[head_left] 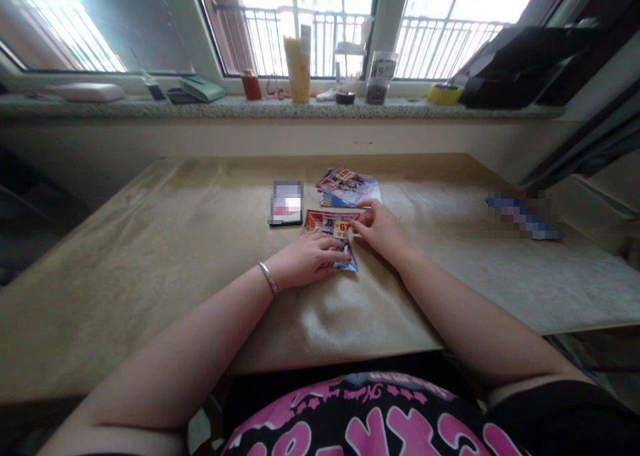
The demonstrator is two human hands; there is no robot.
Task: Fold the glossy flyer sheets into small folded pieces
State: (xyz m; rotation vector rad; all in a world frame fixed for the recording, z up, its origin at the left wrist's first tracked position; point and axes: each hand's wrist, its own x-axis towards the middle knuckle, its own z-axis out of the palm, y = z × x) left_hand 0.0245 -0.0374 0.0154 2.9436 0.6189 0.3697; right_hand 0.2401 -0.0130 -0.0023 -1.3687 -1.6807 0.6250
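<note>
A colourful printed card packet point(326, 217) lies flat on the table, with a yellow price label on its face. Across its lower half rests my left hand point(315, 256), palm down, fingers stretched over the print and hiding part of it. My right hand point(379, 231) is at the packet's right edge, its thumb and fingertips bent together in a pinch there. Just beyond it is a small pile of similar packets point(350, 188), overlapping one another, close to my right fingertips.
Left of the packets lies a dark-edged rectangular object point(287, 204), its face blurred. Another blurred blue item point(525, 217) lies far right on the covered table point(200, 256). Along the windowsill point(200, 109) stand a yellow cup point(299, 69), a red container point(251, 85) and a dark bag point(510, 76).
</note>
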